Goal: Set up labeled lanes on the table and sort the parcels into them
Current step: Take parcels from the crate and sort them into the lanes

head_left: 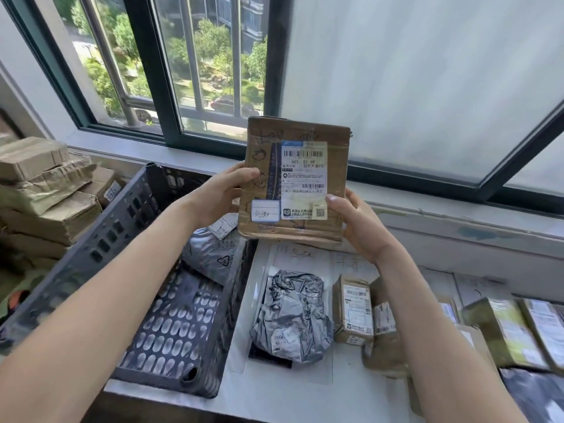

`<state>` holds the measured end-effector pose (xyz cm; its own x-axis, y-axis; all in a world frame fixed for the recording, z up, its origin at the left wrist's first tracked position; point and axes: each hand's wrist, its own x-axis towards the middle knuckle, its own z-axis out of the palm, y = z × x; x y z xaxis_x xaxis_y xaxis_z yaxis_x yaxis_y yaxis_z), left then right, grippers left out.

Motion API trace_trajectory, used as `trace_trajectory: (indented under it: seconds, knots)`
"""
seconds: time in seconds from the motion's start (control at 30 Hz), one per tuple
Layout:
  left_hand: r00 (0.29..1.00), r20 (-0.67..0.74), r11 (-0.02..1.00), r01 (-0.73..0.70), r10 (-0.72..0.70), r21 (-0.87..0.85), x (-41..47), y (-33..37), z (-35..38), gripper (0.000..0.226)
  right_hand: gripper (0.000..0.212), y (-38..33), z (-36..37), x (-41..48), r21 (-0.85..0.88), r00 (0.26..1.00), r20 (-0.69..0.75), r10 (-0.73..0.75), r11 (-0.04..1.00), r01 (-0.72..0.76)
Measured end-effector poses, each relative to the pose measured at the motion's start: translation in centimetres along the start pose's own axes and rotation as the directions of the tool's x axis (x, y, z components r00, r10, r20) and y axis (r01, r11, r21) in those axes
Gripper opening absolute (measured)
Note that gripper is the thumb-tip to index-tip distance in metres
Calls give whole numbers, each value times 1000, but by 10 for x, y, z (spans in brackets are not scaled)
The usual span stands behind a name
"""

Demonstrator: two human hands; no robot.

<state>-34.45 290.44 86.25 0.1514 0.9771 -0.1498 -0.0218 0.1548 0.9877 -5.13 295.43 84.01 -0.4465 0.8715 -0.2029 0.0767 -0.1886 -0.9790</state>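
Two bare hands are holding a flat cardboard parcel (pixel 294 178) upright in the air, its labelled face turned toward the camera. The left hand (pixel 218 195) is gripping the parcel's left edge, thumb lying across the front. The right hand (pixel 355 222) is clamping the lower right corner, thumb pressing near the white shipping label (pixel 303 178). A small handwritten sticker (pixel 265 210) is sitting at the parcel's lower left. The parcel is hanging above the far edge of a white table (pixel 274 389), in front of a window (pixel 195 65). Below it, paper sheets with handwritten headings (pixel 294 255) are marking lanes on the table. A crumpled grey plastic mailer (pixel 291 319) is lying in the left lane, and small cardboard boxes (pixel 354 309) are sitting just beside it to the right. A dark perforated crate (pixel 171 315) at the table's left is holding another grey bag (pixel 210 254).
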Motion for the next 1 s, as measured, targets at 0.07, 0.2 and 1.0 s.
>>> trace_trajectory:
  seconds: [0.07, 0.2, 1.0]
  knots:
    - [1000, 10, 1000, -14, 14, -2, 11, -1, 10, 58, 100, -1, -11, -4, 2, 1000, -29, -5, 1000, 5]
    - [1000, 26, 999, -15, 14, 29, 27, -4, 34, 53, 92, 5, -32, -15, 29, 997, -76, 4, 1000, -2]
    - [978, 173, 988, 131, -116, -78, 79, -49, 230, 64, 72, 60, -188, -133, 26, 964, -262, 42, 999, -37]
